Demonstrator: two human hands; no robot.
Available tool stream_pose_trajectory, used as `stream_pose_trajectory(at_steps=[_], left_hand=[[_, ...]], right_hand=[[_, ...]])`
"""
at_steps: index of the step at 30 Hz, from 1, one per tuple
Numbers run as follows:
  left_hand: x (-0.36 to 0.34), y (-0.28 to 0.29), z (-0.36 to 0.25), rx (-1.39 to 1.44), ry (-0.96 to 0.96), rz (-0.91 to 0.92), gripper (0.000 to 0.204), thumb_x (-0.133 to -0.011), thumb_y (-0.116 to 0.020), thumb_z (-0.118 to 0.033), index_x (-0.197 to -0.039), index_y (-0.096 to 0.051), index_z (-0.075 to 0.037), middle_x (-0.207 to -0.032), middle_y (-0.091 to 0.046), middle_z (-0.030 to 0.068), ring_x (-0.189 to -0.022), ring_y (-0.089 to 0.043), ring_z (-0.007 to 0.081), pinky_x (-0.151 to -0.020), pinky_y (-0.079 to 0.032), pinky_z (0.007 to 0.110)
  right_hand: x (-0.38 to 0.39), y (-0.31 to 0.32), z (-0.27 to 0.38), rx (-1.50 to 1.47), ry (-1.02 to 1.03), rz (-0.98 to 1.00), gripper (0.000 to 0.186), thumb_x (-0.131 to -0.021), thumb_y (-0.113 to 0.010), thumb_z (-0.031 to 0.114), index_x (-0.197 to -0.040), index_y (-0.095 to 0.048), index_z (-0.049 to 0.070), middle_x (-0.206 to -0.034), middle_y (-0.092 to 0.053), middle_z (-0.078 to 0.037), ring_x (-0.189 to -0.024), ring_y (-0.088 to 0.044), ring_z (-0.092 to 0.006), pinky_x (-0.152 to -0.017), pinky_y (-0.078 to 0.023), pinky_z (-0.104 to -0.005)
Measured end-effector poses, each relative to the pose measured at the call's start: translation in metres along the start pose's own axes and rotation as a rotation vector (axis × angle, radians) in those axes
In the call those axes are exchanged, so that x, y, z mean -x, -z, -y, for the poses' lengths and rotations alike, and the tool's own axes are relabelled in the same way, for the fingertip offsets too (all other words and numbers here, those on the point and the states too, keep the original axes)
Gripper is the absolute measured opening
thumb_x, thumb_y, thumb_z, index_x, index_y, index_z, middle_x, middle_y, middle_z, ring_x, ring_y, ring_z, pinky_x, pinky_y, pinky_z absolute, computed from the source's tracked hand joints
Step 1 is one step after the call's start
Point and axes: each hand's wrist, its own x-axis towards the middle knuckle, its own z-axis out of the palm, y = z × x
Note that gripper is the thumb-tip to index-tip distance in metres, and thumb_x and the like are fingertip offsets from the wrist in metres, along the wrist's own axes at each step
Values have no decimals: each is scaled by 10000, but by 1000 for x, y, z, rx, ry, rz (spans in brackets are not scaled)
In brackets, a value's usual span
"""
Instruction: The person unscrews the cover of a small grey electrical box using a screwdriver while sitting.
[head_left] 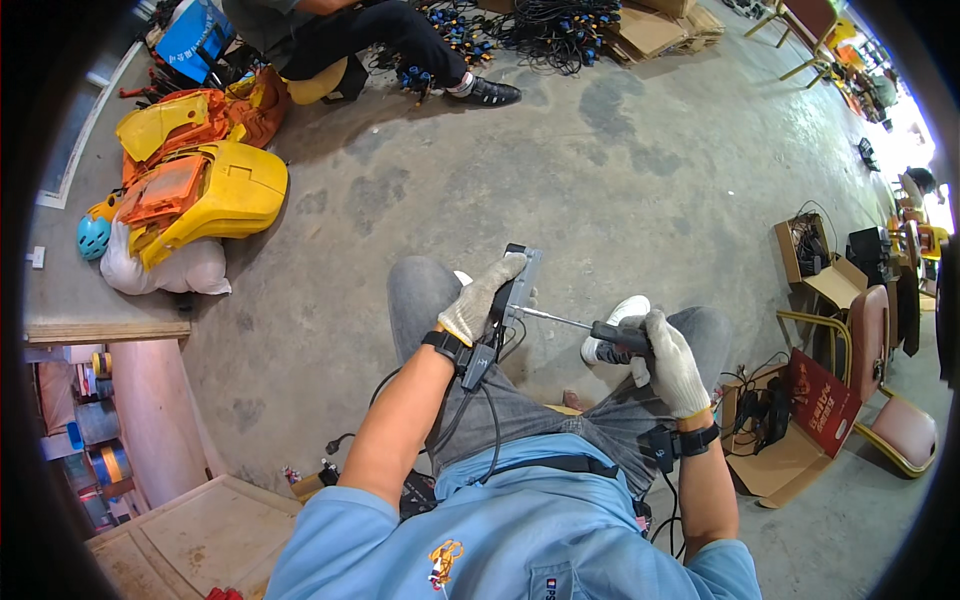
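Observation:
In a whitish knit work glove, my left hand is closed around a flat grey-and-black rectangular device, held upright over my left thigh. A thin black cable hangs below it. My right hand, gloved as well, grips the dark handle of a screwdriver. Its long metal shaft points left, and the tip meets the lower right side of the device. Whether the tip sits in a screw is too small to tell. Part of the device is hidden behind my left fingers.
Yellow and orange plastic shells lie at the left beside a blue helmet. Another person sits at the far left near piled black cables. Cardboard boxes with cables and a chair stand at the right.

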Motion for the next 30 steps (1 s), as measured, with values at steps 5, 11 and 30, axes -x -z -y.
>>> stream_pose_trajectory(at_steps=[5, 11, 30], left_hand=[[-2, 1, 1, -1, -2, 16, 541, -1061, -704, -457, -1318, -647, 16, -1048, -762, 166, -887, -779, 242, -779, -645, 345], [-2, 4, 2, -1, 2, 17, 542, -1055, -713, -458, -1312, -650, 15, -1044, -759, 167, -884, -775, 240, -771, -645, 345], [1, -2, -1, 22, 20, -5, 529, -1056, -714, -448, -1312, -659, 11, -1046, -757, 159, -878, -773, 235, -749, -648, 345]], right_hand=[[-5, 1, -16, -61, 100, -4, 420, -1111, -606, 273, -1362, -654, -60, -1177, -674, -98, -1061, -641, -169, -950, -532, -331], [2, -4, -8, -55, 195, 25, 453, -1072, -666, 199, -1448, -606, -46, -1233, -651, -100, -1096, -638, -181, -980, -535, -325], [-1, -2, -8, -40, 128, -5, 458, -1093, -648, 255, -1413, -626, -72, -1212, -664, -98, -1122, -617, -168, -1018, -512, -319]])
